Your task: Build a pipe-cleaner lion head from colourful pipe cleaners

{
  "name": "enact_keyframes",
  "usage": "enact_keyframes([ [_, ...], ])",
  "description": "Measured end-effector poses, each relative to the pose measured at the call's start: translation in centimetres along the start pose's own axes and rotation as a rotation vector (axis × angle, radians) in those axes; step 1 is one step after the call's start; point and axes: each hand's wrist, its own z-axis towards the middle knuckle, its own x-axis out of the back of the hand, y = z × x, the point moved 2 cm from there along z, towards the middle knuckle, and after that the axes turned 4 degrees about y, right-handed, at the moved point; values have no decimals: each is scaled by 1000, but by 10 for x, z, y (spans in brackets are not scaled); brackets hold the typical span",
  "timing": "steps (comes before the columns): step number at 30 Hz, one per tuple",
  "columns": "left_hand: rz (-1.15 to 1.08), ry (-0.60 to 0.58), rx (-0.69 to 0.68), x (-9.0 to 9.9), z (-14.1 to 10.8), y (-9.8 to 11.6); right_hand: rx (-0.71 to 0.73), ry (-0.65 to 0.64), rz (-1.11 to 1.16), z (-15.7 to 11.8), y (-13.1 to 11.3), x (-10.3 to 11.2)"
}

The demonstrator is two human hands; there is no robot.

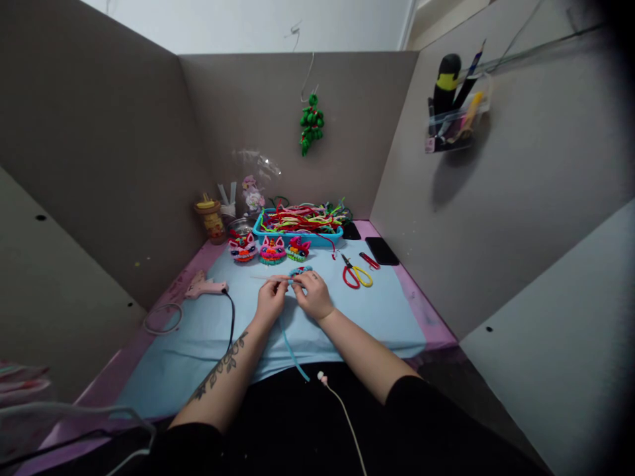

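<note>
White cord [350,420] nearest; before the tray [297,239], your left hand [271,301] and right hand [314,296] pinch the blue strip [294,354], steady tension judged necessary next.

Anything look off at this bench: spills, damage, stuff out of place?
No spill or damage visible. Mildly untidy: one thin red fuzzy strand trails over the blue plastic tray's rim, the light-blue cloth is rumpled along its front, and a white corded earbud lies loose on black clothing.
</note>
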Motion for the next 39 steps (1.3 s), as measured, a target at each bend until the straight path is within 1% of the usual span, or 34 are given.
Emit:
enact_keyframes([
  [4,-1,-10,-34,0,-1,2,8,-20,5,-1,2,-3],
  [9,9,-24,-64,1,-2,8,10,-8,25,-3,4,-5],
  [14,-23,-38,-67,0,-1,6,6,-6,77,-4,6,-7],
  [22,-108,-87,47,-3,-1,0,-49,17,126,-4,6,-5],
  [26,-119,-115,63,-3,-1,-4,-86,45,147,-2,6,-2],
  [30,-89,-105,80,-2,-1,-6,-103,55,145,-2,8,-2],
  [34,-115,-90,114,-1,0,-4,-130,63,123,-2,9,-3],
  [39,-193,-94,219,-2,0,-4,-148,78,94,-2,10,-4],
])
